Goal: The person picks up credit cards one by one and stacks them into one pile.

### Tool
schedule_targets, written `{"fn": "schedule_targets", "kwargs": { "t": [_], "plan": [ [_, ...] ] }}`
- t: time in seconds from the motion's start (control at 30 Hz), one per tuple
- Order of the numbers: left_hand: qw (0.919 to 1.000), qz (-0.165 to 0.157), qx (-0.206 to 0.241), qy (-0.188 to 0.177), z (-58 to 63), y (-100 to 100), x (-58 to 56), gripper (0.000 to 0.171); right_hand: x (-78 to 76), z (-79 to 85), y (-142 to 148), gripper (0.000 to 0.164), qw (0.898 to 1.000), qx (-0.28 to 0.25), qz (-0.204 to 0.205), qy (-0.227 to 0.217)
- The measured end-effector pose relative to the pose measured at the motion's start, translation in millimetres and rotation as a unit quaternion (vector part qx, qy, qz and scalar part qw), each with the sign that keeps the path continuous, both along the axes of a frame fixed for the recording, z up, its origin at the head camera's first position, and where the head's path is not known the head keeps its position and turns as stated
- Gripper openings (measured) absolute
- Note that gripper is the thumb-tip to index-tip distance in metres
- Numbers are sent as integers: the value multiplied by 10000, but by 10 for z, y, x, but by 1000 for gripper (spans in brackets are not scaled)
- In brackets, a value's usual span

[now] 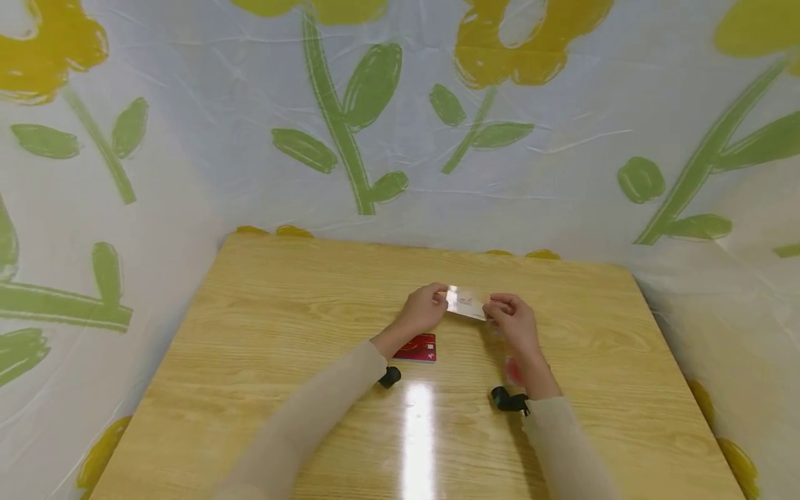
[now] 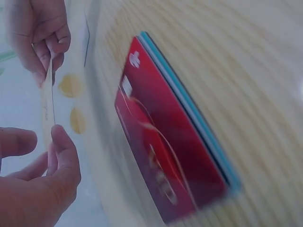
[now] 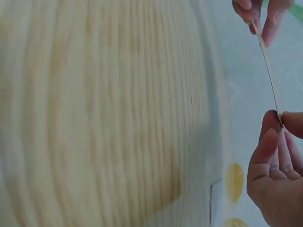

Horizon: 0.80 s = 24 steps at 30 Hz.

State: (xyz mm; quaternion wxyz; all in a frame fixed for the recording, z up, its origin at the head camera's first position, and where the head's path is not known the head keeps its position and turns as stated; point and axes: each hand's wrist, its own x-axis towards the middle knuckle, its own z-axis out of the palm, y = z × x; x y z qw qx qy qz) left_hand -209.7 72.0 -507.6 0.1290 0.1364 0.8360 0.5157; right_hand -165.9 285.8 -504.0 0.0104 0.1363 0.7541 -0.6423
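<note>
Fingers of left hand (image 1: 422, 310) and right hand (image 1: 516, 325) pinch pale card (image 1: 464, 303), one end each. Red-topped card stack (image 1: 426, 347) on table (image 1: 281, 305), wristward of left fingers. Slack pinch could drop card; uneven squeeze could bow it.

we see left hand (image 1: 425, 310) and right hand (image 1: 514, 323) pinching pale card (image 1: 466, 303) by opposite ends above tabletop (image 1: 262, 333), toward far edge. red card (image 1: 422, 348) lies farther from that edge, partly behind left wrist (image 1: 390, 339); flowered cloth (image 1: 212, 139) beyond.
</note>
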Motion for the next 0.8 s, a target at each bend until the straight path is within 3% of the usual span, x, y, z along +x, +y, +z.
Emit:
{"fn": "schedule_targets", "kwargs": {
  "t": [0.17, 0.5, 0.8],
  "plan": [
    [10000, -35, -37, -20, -18, -211, 76, 38, 63, -8, -172, 41, 9998, -117, 178, 15],
    [9999, 65, -57, 92, -26, -641, 261, 38, 148, -94, -498, 35, 9975, 273, 638, 146],
    [9999, -66, -47, 128, -69, -916, 400, 39, 263, -121, -713, 33, 9946, 374, 963, 60]
  ]
}}
